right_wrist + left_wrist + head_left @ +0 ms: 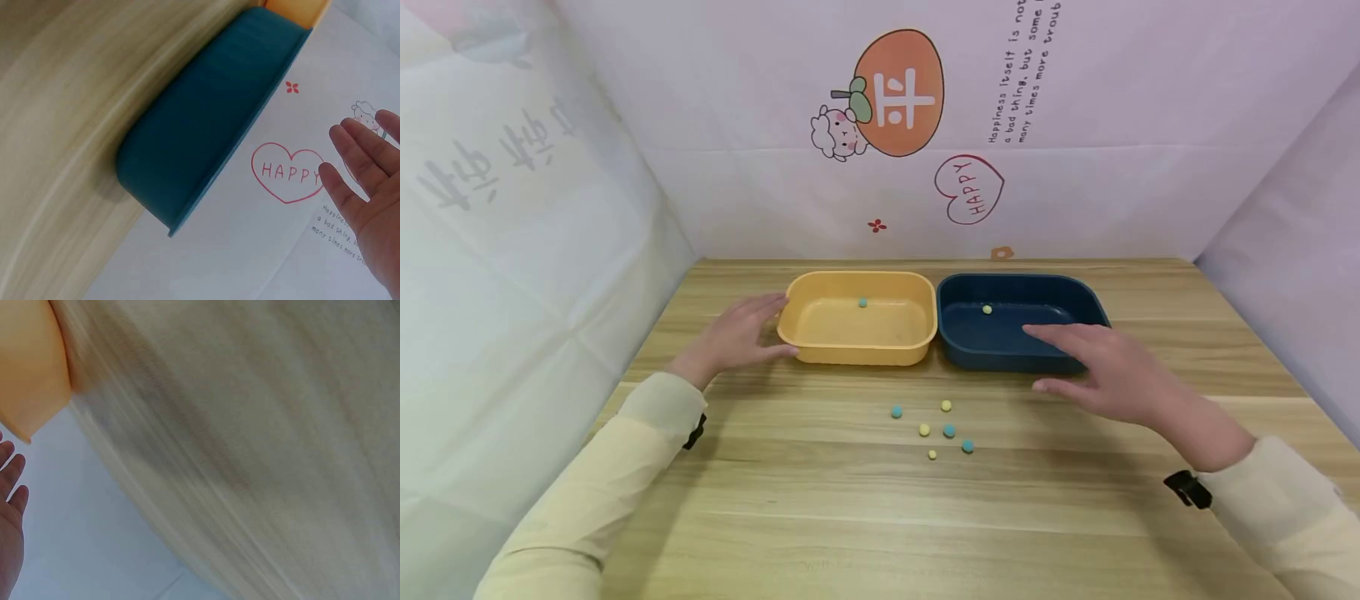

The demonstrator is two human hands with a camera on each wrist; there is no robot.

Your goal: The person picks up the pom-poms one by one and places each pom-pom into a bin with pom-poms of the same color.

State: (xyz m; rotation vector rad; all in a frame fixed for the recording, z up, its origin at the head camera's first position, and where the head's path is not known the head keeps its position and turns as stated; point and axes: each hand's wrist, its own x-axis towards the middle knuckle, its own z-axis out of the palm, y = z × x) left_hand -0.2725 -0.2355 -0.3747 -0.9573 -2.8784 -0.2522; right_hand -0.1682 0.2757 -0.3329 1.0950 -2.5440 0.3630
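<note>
In the head view, my left hand (741,333) is at the left end of a yellow bin (865,354), its fingers straight along the rim and the thumb by the front corner. A small blue ball (862,303) lies inside that bin. My right hand (1112,371) hovers over the right part of a dark blue bin (1000,361), fingers extended, holding nothing. Inside the blue bin sits a small yellow ball (987,310). The right wrist view shows the right hand's spread fingers (362,150) apart from the blue bin's side (194,112).
On the wooden table (820,517), in front of the bins, three blue balls (897,412) and three yellow balls (924,430) are scattered. The bins stand side by side near the back edge. Printed white cloth (760,200) hangs behind and at both sides.
</note>
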